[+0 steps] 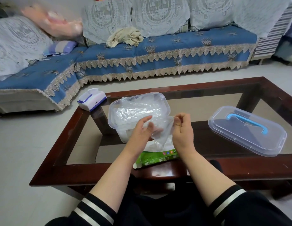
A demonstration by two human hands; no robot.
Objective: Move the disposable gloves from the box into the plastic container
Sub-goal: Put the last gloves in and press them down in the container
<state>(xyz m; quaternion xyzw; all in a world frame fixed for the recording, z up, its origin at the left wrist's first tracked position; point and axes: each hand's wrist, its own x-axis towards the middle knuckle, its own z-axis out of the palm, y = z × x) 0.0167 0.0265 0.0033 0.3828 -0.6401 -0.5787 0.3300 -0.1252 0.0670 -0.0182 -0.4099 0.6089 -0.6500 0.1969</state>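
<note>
- Pulling a thin, clear disposable glove point(160, 132) up out of the green box point(156, 158), my two hands work together just in front of the plastic container point(138, 111).
- My right hand point(182, 131) pinches the glove's upper edge between thumb and forefinger; my left hand point(141, 132) lies against the film with its fingers fairly straight, steadying rather than clamping, as far as I can judge.
- More gloves point(135, 110) already lie crumpled inside the container, with one edge draped over its far rim; the rest appear to sit in the box, at the table's near edge, touching the container's base.
- I expect this film to be nearly weightless, limp and clingy, and easy to tear if yanked. It will likely drag its neighbours out too.
- Best hold, I think: a light pinch at the cuff edge, with the other hand gathering the loose body so it drops in bunched.
- The lid point(247, 131) with a blue handle rests well to the right on the glass table point(207, 101).
- Printing on the box is too blurred to read; small coloured icons show. A tissue pack point(91, 100) carries no legible writing.
</note>
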